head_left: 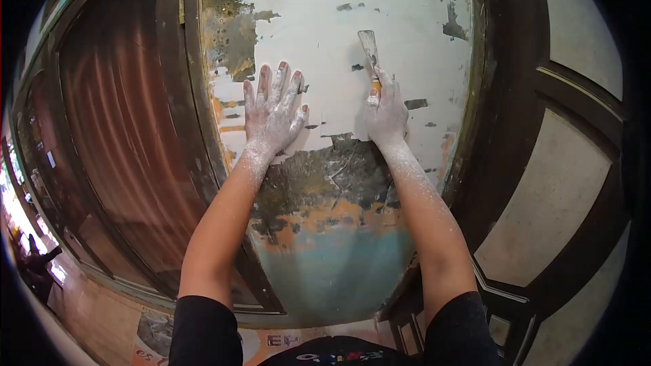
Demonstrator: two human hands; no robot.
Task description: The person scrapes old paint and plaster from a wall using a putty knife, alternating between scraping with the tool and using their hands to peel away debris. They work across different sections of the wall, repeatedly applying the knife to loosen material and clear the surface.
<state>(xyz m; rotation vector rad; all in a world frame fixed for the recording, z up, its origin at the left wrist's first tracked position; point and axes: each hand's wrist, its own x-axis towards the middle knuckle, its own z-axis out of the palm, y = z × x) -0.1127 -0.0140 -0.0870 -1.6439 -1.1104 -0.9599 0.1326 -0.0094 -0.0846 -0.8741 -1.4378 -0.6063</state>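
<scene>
A wall panel [291,34] coated in patchy white plaster stands in front of me, with grey and orange spots showing through. My left hand [272,108], dusted white, lies against the plaster with its fingers spread. In my right hand [388,112] is a putty knife [368,49], its yellow handle wrapped by my fingers and its blade pointing up along the wall. White powder also covers both wrists. Below the hands the plaster ends in a dark grey band [319,179], then orange patches and bare blue-green paint [332,278].
To the left is a dark wooden frame [178,81] around glass with a reddish curtain [122,95] behind it. A dark panelled wooden door [505,156] with pale insets stands at the right. Printed sheets [271,340] lie on the floor [95,315] below.
</scene>
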